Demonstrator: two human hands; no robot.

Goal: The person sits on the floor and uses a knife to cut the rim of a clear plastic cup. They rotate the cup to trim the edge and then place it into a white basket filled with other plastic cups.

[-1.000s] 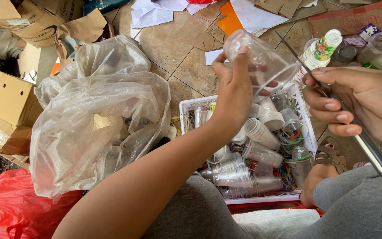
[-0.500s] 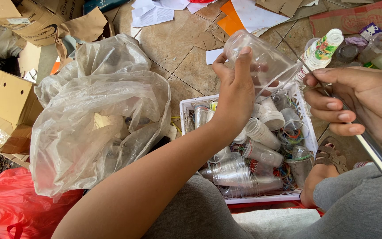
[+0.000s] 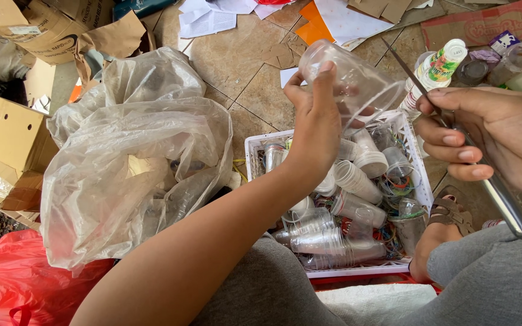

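The right hand is cut off by the frame's right edge, and the red bag by the bottom-left corner.

clear plastic cup tilted, mouth lower right, raised over white basket; metal knife angled, blade up-left.

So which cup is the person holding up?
Find the white plastic crate full of clear cups on the tiled floor. Just above it, the left hand grips one clear plastic cup. It alone is lifted and tilted sideways, near the metal knife.
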